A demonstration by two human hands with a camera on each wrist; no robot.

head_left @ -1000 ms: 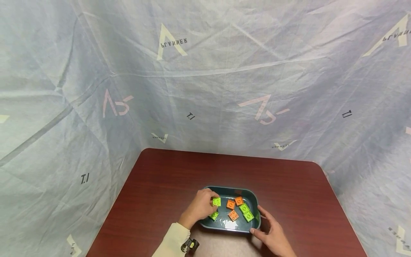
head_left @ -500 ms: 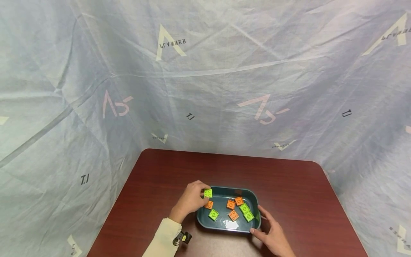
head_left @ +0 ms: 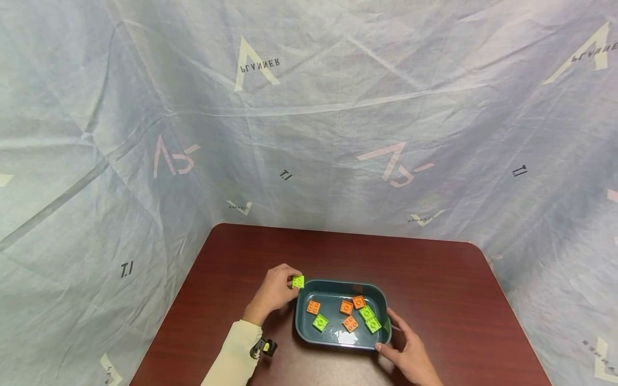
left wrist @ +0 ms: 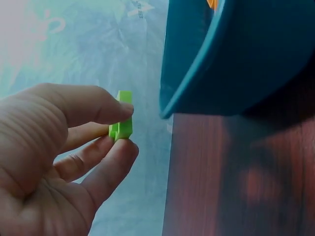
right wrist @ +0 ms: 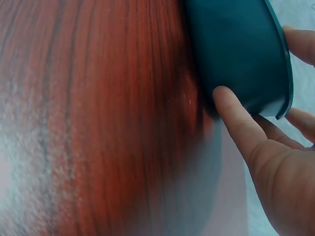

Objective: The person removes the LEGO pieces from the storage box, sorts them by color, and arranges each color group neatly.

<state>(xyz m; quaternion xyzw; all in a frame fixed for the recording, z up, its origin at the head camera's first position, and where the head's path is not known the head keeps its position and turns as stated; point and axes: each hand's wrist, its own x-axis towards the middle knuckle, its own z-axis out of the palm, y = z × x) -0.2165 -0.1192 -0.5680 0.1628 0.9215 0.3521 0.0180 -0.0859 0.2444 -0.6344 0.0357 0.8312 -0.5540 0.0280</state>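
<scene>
Maroon table (head_left: 434, 279) under tray (head_left: 333, 312), grey sheeting (head_left: 333, 128)

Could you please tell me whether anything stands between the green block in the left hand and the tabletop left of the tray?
Nothing visible does: the green block, pinched by the left hand, is apart from the tray in the left wrist view. The hand hides part of the tabletop, though.

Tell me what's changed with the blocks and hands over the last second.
The left hand has carried a pinched green block left and away from the person, from over the tray to just outside its far left corner. That uncovered an orange block. Nothing was let go. The right hand, tray and other blocks look unmoved.
</scene>
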